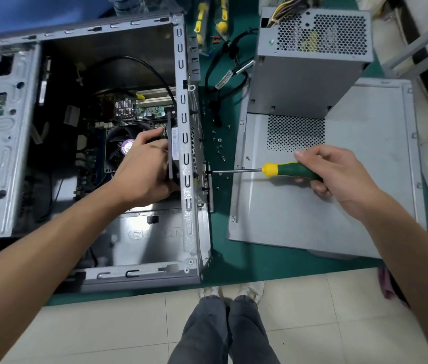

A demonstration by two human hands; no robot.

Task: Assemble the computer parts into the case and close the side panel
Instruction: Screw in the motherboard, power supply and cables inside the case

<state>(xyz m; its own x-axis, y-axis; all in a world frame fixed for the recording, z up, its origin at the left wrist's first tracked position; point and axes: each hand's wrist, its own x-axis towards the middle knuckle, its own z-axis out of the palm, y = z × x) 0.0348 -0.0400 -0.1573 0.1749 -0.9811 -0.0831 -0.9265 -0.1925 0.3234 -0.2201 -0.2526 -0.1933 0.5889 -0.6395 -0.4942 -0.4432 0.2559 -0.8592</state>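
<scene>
Head view, fan-mounting step. The open computer case point(118, 153) lies on its side on the green mat point(220, 258), its rear wall point(185, 143) facing the detached side panel point(312, 206). My left hand point(144, 169) reaches inside the case, fingers curled round the black rear case fan point(172, 151), pressing it against the inside of the rear wall. My right hand point(336, 174) is wrapped round the green-and-yellow handle of the screwdriver point(268, 170), thumb laid along the top; the shaft runs level across the gap and its tip meets a screw at the outside of the rear wall, level with the fan.

Still uninstalled: the power supply point(310, 61) stands on the far end of the side panel, its cable bundle rising behind it. Loose screws point(219, 147) are scattered on the mat between case and panel, and a black cable point(223, 80) lies beyond them.

Risks, as I judge them: if my left hand eases off, the fan may shift and the screw miss its hole or cross-thread. A tilted shaft could cam out and let the tip skid along the wall. The loose screws near the shaft could be swept off the mat. The motherboard point(139, 109) lies close beneath the fan, so a dropped screw could lodge among its components.
</scene>
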